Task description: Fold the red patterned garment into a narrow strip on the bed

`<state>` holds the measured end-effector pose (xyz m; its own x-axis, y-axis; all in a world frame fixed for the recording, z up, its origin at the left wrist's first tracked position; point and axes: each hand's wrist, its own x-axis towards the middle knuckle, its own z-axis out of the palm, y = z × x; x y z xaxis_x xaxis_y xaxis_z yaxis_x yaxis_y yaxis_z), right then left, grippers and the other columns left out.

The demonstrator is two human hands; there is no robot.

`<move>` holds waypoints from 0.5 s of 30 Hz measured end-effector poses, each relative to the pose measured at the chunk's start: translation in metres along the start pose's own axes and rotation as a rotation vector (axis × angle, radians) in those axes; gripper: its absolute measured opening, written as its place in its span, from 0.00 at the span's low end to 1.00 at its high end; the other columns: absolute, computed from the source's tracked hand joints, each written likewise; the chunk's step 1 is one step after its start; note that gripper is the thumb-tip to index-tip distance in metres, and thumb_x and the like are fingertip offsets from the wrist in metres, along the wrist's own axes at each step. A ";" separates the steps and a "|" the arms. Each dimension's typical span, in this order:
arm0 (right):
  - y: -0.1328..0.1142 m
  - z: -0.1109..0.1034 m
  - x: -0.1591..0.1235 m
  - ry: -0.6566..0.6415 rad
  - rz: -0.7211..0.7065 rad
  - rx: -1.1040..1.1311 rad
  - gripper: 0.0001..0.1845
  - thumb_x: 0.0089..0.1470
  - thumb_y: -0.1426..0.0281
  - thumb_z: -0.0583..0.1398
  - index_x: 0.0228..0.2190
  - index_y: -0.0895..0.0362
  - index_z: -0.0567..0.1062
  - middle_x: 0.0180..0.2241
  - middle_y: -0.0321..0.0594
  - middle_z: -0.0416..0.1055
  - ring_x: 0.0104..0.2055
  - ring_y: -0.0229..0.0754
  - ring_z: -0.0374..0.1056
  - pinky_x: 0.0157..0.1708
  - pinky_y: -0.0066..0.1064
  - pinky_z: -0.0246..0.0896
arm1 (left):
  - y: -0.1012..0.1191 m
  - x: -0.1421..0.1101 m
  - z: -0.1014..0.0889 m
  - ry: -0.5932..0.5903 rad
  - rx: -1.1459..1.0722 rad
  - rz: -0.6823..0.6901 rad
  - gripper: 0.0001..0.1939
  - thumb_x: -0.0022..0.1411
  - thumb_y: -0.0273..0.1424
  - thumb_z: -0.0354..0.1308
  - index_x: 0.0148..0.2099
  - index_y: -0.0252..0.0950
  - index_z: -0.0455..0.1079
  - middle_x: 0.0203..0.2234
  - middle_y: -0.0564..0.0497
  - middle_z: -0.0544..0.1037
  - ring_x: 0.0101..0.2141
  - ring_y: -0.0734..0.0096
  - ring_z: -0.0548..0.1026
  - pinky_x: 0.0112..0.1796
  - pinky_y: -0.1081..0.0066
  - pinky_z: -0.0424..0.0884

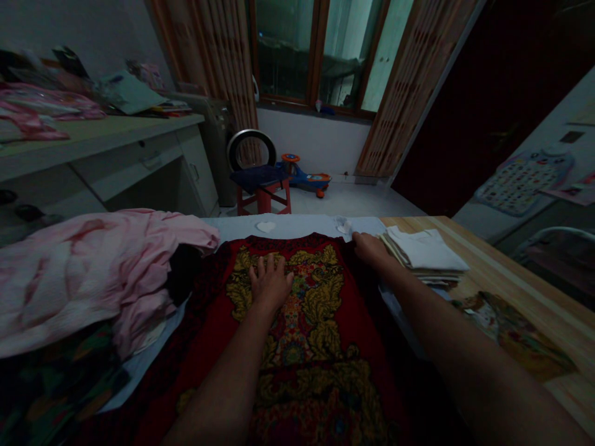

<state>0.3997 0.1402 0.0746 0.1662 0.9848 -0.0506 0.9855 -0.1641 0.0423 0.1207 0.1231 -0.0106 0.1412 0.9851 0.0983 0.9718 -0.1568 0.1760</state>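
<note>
The red cloth (297, 322) with gold pattern lay spread on a pale sheet (288, 227). The left hand (270, 284) rested open and flat on it, fingers apart; the right hand (372, 251) lay at its far edge, and I could not tell if it pinched. Crumpled pink fabric (93, 272) lay against one side; folded white clothes (423, 254) sat near, on a wooden table (525, 291).

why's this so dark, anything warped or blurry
In the head view, the room is dim and the window is the brightest area. The red cloth and left hand sit in low light, the desk bends wide-angle, and its far-left items look soft.
</note>
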 end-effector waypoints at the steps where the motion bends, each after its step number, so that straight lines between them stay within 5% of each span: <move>1: -0.002 0.000 -0.002 0.039 0.026 -0.056 0.18 0.60 0.75 0.51 0.50 0.61 0.71 0.48 0.58 0.71 0.49 0.52 0.70 0.45 0.35 0.61 | 0.000 0.000 0.000 0.002 -0.002 0.000 0.31 0.66 0.46 0.46 0.67 0.42 0.57 0.67 0.43 0.55 0.66 0.44 0.49 0.61 0.42 0.47; 4: -0.008 -0.003 -0.008 0.106 0.094 -0.215 0.20 0.62 0.76 0.47 0.48 0.65 0.73 0.47 0.63 0.71 0.48 0.54 0.71 0.44 0.38 0.63 | 0.000 0.000 0.001 0.009 0.000 0.002 0.30 0.65 0.46 0.46 0.67 0.42 0.57 0.67 0.43 0.56 0.66 0.44 0.50 0.61 0.42 0.47; 11: -0.004 -0.012 -0.010 0.009 0.033 -0.258 0.21 0.58 0.64 0.56 0.45 0.67 0.77 0.47 0.65 0.73 0.52 0.61 0.68 0.49 0.44 0.63 | -0.001 0.000 0.001 0.020 -0.003 0.006 0.30 0.65 0.46 0.46 0.66 0.42 0.58 0.67 0.42 0.56 0.66 0.43 0.51 0.61 0.42 0.48; 15: -0.002 -0.015 -0.020 -0.055 0.085 -0.185 0.21 0.60 0.71 0.52 0.48 0.68 0.76 0.47 0.66 0.73 0.51 0.58 0.70 0.47 0.44 0.65 | 0.000 0.000 -0.001 0.007 -0.004 0.005 0.30 0.65 0.46 0.46 0.66 0.42 0.58 0.67 0.42 0.56 0.66 0.43 0.50 0.61 0.42 0.48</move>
<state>0.3937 0.1217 0.0909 0.2546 0.9625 -0.0936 0.9460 -0.2278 0.2305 0.1210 0.1233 -0.0098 0.1443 0.9839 0.1057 0.9704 -0.1615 0.1793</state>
